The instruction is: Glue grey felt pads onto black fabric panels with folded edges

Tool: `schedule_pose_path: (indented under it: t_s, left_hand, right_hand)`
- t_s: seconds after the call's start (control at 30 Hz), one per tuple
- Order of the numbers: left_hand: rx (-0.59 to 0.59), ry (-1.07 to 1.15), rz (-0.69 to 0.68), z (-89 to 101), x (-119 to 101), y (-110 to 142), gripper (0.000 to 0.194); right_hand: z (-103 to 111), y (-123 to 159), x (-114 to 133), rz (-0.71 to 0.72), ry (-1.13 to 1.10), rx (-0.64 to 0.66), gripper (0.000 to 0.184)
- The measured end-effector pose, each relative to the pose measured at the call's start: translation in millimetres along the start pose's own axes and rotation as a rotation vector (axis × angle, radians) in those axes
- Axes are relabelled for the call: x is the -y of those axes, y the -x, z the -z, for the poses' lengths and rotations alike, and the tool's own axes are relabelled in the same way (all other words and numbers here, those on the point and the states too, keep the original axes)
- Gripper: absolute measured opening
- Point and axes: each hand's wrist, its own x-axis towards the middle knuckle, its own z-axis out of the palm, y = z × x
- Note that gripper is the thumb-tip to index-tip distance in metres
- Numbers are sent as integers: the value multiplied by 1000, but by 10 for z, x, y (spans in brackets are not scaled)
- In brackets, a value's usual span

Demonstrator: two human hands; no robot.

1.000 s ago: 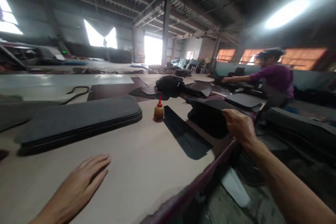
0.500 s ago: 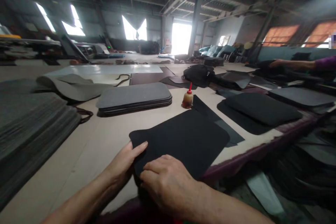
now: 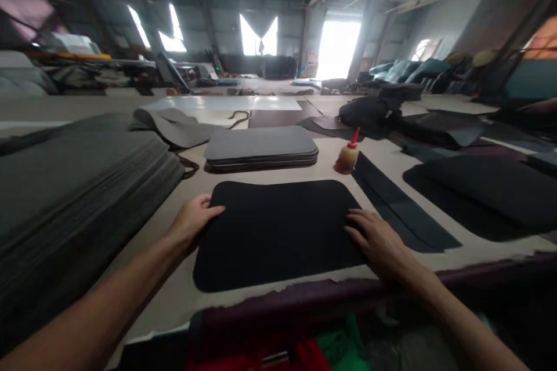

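A black rounded-corner sheet (image 3: 278, 237) lies squarely before me near the table's front edge. My left hand (image 3: 198, 214) pinches its left edge, thumb on top and fingers curled at the side, partly hidden. At the right edge my right hand (image 3: 369, 232) rests with its fingers stretched over the sheet. Behind the sheet sits a stack of grey rounded pieces (image 3: 261, 145). A squeeze bottle with a red nozzle (image 3: 347, 157), holding something amber, stands right of that stack. Dark strips (image 3: 400, 208) lie to the right of my right hand.
A tall pile of grey sheets (image 3: 87, 185) fills the left side, with a curled grey piece (image 3: 178, 127) behind it. More black pieces (image 3: 483, 191) lie at the right, and a black bundle (image 3: 368, 116) farther back. Another person's hand (image 3: 542, 107) shows at the far right.
The black sheet has turned from slanted to square and lies flatter. My right hand has moved from its near left corner to its right edge. The view has swung left.
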Motion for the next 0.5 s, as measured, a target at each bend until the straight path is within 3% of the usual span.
schedule_pose_path:
  t_s: [0.1, 0.27, 0.5]
  left_hand:
    - [-112, -96, -72, 78, 119, -129, 64]
    - [-253, -309, -148, 115, 197, -231, 66]
    - [-290, -528, -224, 115, 192, -264, 55]
  right_hand:
    - [-102, 32, -61, 59, 57, -29, 41]
    - [-187, 19, 85, 85, 124, 12, 45]
    - [-218, 45, 181, 86, 164, 6, 44]
